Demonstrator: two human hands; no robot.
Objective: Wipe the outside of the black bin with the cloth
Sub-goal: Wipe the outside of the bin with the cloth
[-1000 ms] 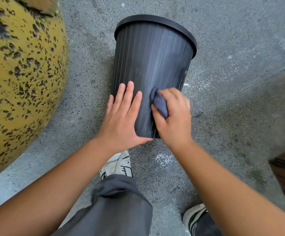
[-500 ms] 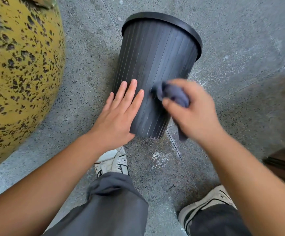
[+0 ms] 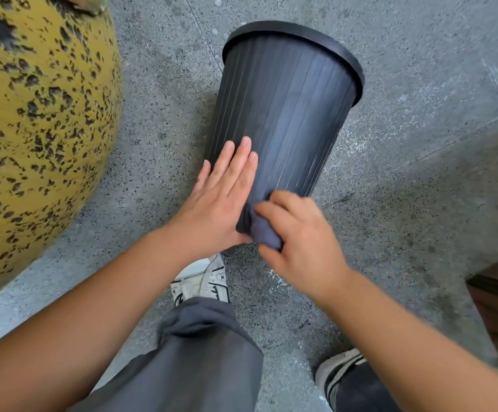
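Gripping cloth (image 3: 267, 233): right hand (image 3: 301, 242) | left hand (image 3: 221, 200) flat on black bin (image 3: 286, 114) | no legible writing

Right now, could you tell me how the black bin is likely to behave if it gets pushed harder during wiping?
The black bin looks like thin ribbed plastic, so probably light and apt to slide on the floor. It appears tilted, so it may tip or roll; the left hand lies flat against it. The cloth in the right hand looks soft and floppy.

Bare forearms, grey trousers (image 3: 194, 361), white sneakers (image 3: 203, 281).
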